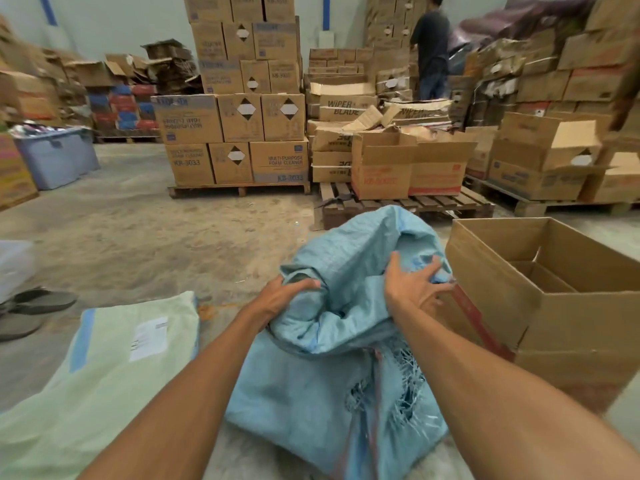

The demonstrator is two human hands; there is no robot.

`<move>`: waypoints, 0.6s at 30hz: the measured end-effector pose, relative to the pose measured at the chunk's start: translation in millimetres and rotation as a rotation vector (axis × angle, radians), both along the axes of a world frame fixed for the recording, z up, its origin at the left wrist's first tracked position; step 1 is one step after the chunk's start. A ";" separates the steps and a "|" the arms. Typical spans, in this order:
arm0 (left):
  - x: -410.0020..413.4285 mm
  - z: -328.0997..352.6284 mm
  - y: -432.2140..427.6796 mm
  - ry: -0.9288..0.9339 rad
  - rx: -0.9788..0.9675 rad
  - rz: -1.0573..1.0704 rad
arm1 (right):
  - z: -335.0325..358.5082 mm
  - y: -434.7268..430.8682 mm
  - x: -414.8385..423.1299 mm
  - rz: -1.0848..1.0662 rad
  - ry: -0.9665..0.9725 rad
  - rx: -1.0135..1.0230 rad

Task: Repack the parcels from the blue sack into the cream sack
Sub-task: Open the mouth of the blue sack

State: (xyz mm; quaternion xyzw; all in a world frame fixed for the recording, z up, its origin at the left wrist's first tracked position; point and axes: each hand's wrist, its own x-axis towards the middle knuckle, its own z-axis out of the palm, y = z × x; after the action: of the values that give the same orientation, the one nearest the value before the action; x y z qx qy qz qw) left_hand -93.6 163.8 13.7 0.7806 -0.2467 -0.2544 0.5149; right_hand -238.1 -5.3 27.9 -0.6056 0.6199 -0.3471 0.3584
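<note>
While both hands were on the mouth of the blue sack point(311, 386), nothing had come out of it yet. Left hand point(282, 296) had its fingers curled over a bunched fold on the left side of the rim. Right hand point(410, 287) had its fingers splayed and hooked into the fabric on the right side of the rim. So both were clamped on cloth, apparently spreading the opening between them.

The sack slumped on the floor between the forearms, its long axis running away from the person and its mouth at the far, raised end. A frayed tear point(398, 400) showed low on its right side. Parcels: none visible, the folds hid the inside.

The key relation was that the cream sack point(104, 375) lay flat to the left. Its far corner was just beside the left hand, and a white label point(149, 337) faced up. I couldn't tell which end was its mouth.

The left hand was clearly nearer, so transfers would likely go leftward across the body's front. An open cardboard box point(554, 306) sat against the blue sack on the right, on the wrong side for this job.
</note>
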 end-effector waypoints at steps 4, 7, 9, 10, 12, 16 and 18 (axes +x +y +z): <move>-0.6 -2.7 -10.5 -0.003 0.041 0.220 | -14.9 2.5 -5.1 0.086 0.544 -0.009; -1.5 14.7 -10.1 0.395 -0.191 0.205 | -20.3 -9.0 -11.1 0.149 0.541 -0.315; 2.4 23.7 -4.5 0.553 -0.287 0.143 | -18.8 -24.8 -9.1 0.295 0.565 -0.488; 5.5 26.9 -1.7 0.582 -0.312 0.128 | -13.8 -29.3 -6.6 0.345 0.616 -0.583; 12.5 36.8 4.7 0.588 -0.348 0.119 | -4.5 -36.5 3.9 0.482 0.656 -0.728; 31.1 59.2 20.1 0.493 -0.329 0.104 | 3.8 -42.0 22.6 0.865 0.351 -0.507; 51.4 55.7 37.2 0.471 -0.231 0.107 | 11.9 -44.3 18.5 0.950 0.267 -0.174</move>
State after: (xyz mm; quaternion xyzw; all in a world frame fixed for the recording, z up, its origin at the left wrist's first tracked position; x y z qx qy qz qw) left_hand -42.2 200.9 69.4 0.6477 -0.1058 -0.3717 0.6566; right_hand -219.6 -49.5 39.8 -0.8878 0.2846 -0.1156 0.3427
